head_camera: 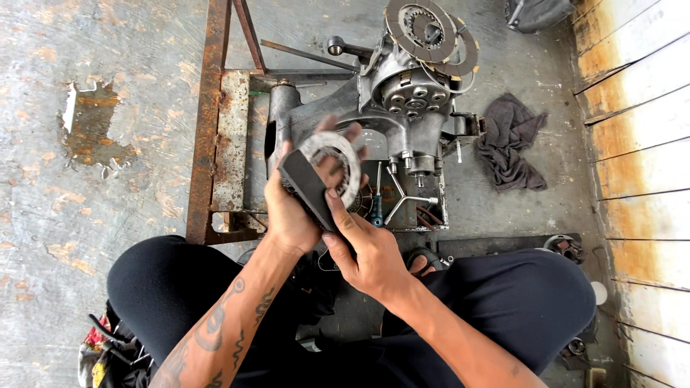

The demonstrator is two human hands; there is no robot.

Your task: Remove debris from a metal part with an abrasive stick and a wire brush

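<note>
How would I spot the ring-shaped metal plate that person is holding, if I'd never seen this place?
Find the big grey engine case sitting on the rusty frame on the concrete floor. Just in front of it, both hands hold a thin silvery ring against a dark flat block. Unlike the brown-edged discs stacked on top of the engine, it is pale, bare metal.

Worn concrete floor [86, 179] — stained and chipped — under flat daylight; a white plank wall [640, 144] with rusty streaks stands on the right.
</note>
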